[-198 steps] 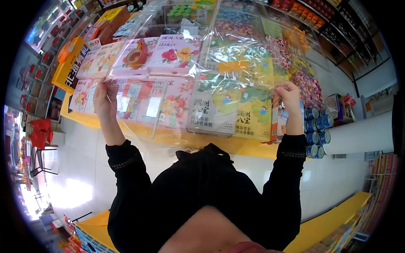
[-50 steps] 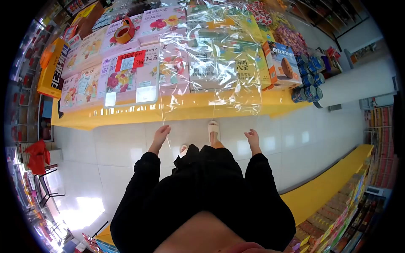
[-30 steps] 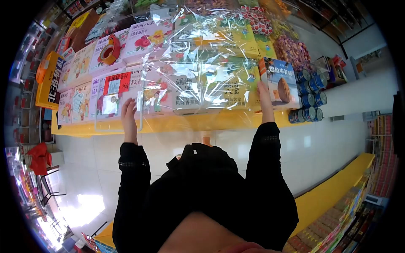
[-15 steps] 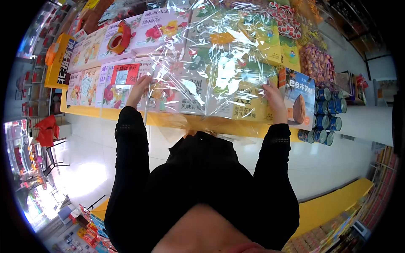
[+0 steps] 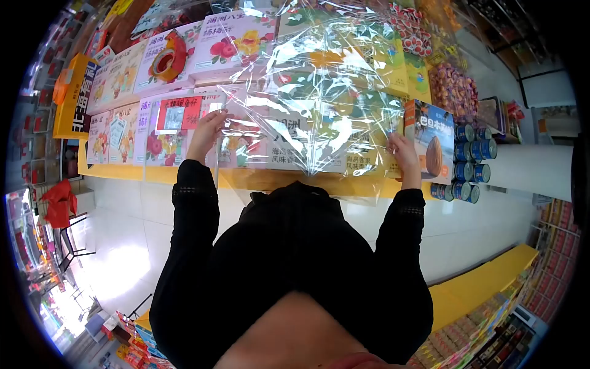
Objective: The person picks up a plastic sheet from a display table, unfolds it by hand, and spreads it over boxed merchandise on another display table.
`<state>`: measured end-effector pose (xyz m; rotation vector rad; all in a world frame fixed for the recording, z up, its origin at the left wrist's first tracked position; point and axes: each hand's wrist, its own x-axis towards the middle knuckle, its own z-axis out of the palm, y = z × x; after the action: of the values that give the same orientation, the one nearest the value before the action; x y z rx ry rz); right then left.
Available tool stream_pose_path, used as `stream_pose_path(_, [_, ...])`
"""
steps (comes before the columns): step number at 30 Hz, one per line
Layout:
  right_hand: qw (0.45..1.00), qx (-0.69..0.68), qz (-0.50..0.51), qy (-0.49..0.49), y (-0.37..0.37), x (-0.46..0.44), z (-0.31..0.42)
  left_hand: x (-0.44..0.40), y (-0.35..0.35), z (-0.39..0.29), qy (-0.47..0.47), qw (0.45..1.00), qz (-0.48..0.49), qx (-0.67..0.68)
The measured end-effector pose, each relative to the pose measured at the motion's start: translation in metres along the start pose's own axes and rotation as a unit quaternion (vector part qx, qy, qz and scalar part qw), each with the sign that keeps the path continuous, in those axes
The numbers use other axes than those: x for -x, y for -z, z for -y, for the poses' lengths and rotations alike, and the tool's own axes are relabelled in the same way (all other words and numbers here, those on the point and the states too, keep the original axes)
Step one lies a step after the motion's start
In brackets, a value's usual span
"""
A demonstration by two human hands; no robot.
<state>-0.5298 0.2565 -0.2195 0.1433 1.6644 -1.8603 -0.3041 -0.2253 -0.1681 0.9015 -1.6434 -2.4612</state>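
Note:
A crinkled, glossy sheet of clear plastic film [image 5: 301, 132] stretches between my two hands above rows of snack boxes. My left hand [image 5: 208, 132] pinches its left edge, beside a pink box [image 5: 165, 144] with a red label on top. At the right edge, my right hand [image 5: 404, 154] has its fingers closed on the film, close to the blue almond box [image 5: 432, 141]. Yellow-green boxes [image 5: 359, 163] with dark printed characters show through the sheet. Light glare on the film hides parts of them.
A tape roll [image 5: 167, 63] in a red dispenser lies on the pink boxes at the back left. Blue cans [image 5: 476, 149] are stacked at the right end. Bags of purple wrapped sweets [image 5: 453, 91] sit behind them. The yellow table edge [image 5: 117, 171] runs before my body.
Both hands still hold the film. The sheet's folds have shifted, with a sharper crease down its middle, and my hands have moved slightly apart from their earlier poses as the view shifted a little.

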Motion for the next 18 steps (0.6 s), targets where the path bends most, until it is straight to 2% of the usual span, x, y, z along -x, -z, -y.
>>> stream_pose_path(1, [1.0, 0.006, 0.021, 0.009, 0.006, -0.003, -0.006, -0.006, 0.009, 0.007, -0.001, 1.0, -0.002, 0.002])
stream_pose_path(2, [0.999, 0.005, -0.039, -0.003, -0.007, 0.006, 0.001, -0.007, 0.011, 0.009, -0.001, 1.0, -0.022, -0.001])
stream_pose_path(3, [0.999, 0.006, -0.036, -0.004, -0.013, 0.008, 0.005, -0.005, 0.01, 0.007, -0.002, 0.999, -0.042, -0.004])
stream_pose_path(5, [0.994, -0.058, -0.078, 0.054, -0.023, 0.008, 0.008, -0.005, 0.011, 0.005, 0.0, 0.999, -0.053, 0.002])
stream_pose_path(7, [0.993, -0.068, -0.076, 0.064, -0.026, -0.001, 0.012, -0.015, 0.017, 0.005, -0.037, 0.999, 0.003, 0.036])
stream_pose_path(11, [0.993, -0.078, -0.049, 0.079, -0.026, -0.025, 0.014, -0.029, 0.007, -0.017, -0.074, 0.996, -0.038, 0.023])
stream_pose_path(12, [0.993, -0.077, -0.05, 0.077, -0.027, -0.031, 0.013, -0.038, 0.015, -0.017, -0.066, 0.998, -0.023, -0.002])
stream_pose_path(15, [0.99, -0.032, -0.08, 0.108, -0.037, -0.035, 0.014, -0.052, 0.015, -0.014, -0.104, 0.994, -0.042, 0.005])
stream_pose_path(17, [0.949, 0.111, -0.216, 0.199, -0.061, -0.023, 0.02, -0.055, 0.017, -0.006, -0.093, 0.994, -0.052, 0.005])
stream_pose_path(18, [0.949, 0.113, -0.218, 0.196, -0.069, -0.014, 0.023, -0.053, 0.016, -0.002, -0.162, 0.972, -0.133, -0.107])
